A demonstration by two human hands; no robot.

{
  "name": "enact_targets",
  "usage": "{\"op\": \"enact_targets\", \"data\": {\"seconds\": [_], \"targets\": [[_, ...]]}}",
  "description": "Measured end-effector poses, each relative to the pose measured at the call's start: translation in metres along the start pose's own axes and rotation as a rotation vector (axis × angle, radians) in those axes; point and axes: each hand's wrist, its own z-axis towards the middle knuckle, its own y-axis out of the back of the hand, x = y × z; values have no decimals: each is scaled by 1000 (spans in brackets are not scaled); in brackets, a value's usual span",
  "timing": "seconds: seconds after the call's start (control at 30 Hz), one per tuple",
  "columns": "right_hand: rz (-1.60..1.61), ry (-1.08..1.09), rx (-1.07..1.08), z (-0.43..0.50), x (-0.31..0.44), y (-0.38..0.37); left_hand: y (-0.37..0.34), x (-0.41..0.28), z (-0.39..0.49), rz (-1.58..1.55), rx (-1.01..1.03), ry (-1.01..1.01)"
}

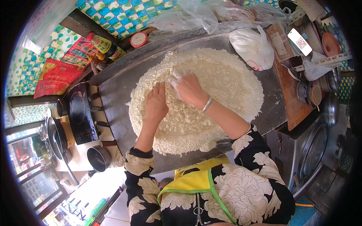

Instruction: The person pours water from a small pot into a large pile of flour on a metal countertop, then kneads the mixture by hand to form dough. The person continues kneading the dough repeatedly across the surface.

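Observation:
A wide ring of white flour (249,108) surrounds a shallow pool of cloudy liquid (223,70) with many wet lumps in it. It lies on a dark worktop (118,82). My right hand (189,87) rests in the upper left part of the pool, its spread fingers coated in white paste. A silver bracelet (207,104) circles the right wrist. Just left of it, my left hand (157,99) reaches to the inner edge of the flour. Its fingers are close together, tips touching the mixture, and the palm faces away from view.
A knotted white plastic bag (251,48) sits at the worktop's far right corner. A raised rim (175,35) runs along the back. Bottles (106,46) and a red-lidded jar (139,39) stand behind it. A dark pot (98,158) is at left; a wooden board (295,107) lies right.

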Motion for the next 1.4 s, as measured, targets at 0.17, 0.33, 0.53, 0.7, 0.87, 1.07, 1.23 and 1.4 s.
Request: {"op": "enact_targets", "data": {"seconds": [0.17, 0.33, 0.53, 0.7, 0.87, 1.07, 1.23, 1.4], "targets": [[-21, 17, 21, 16, 1, -15, -8, 9, 5, -8, 20, 34], [-29, -19, 83, 21, 0, -35, -13, 12, 15, -52, 108, 106], [-47, -8, 179, 16, -5, -46, -7, 6, 20, -75, 214, 113], [-24, -4, 173, 0, -5, -43, -4, 0, 15, -84, 268, 122], [5, -24, 265, -10, -3, -34, -11, -3, 3, -69, 222, 60], [29, 5, 156, -39, 3, -14, -16, -8, -19, -59, 131, -51], [21, 11, 193, -53, 10, -1, -9, -22, -38, -73, 145, -41], [62, 63, 121, -46, 19, 12, 1, -24, -55, -91, 67, -29]]}}
